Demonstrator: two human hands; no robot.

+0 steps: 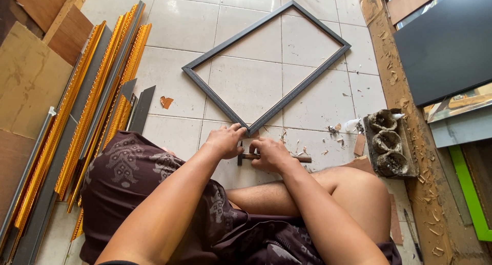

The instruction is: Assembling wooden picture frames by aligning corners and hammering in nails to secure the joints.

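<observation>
A dark grey rectangular picture frame [266, 57] lies flat on the white tiled floor, one corner pointing at me. My left hand [224, 140] rests on that near corner, fingers curled over the moulding. My right hand [270, 155] is closed around a small hammer [302, 159] with a wooden handle; its dark head sits between my two hands, just below the frame's corner. My legs are crossed under my forearms.
Gold and grey frame mouldings [97, 101] lie in a long bundle at the left beside brown boards. A dark tray [389, 144] with three round cups sits at the right. A wood-chip-strewn beam [410, 116] and dark panels [446, 44] line the right side.
</observation>
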